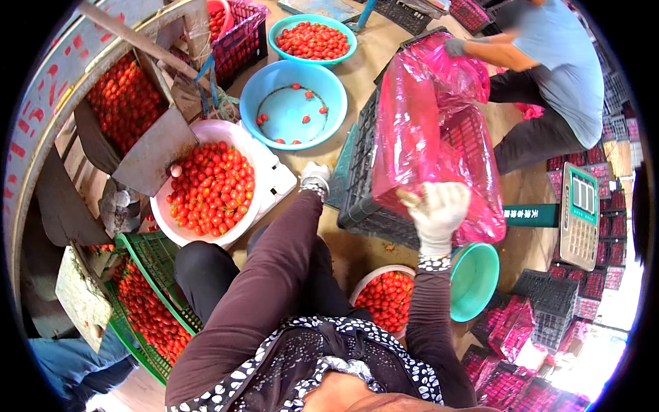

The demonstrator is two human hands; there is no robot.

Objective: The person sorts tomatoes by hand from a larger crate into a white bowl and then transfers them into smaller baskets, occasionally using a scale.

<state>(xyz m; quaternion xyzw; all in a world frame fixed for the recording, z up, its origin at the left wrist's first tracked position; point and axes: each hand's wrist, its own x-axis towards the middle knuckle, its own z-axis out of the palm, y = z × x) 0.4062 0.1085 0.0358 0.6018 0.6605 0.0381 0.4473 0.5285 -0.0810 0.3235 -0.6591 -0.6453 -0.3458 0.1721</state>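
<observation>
My right hand (437,213), in a white knit glove, grips the near edge of a pink plastic liner (406,129). The liner is draped over a black plastic crate (363,206) and hangs down past its near right side. My left hand (315,177), also gloved, is between that crate and a white tub (159,206) of small red tomatoes (216,185). Its fingers are too foreshortened to read, and I see nothing held in it. Across the crate, a co-worker's gloved hand (455,47) holds the far part of the liner.
A blue basin (293,105) holds several loose tomatoes; a fuller teal basin (275,28) stands beyond it. Metal chutes (154,149) and a green crate (149,252) are left. A tomato bucket (358,291), a teal bucket (473,283) and a scale display (581,216) are right.
</observation>
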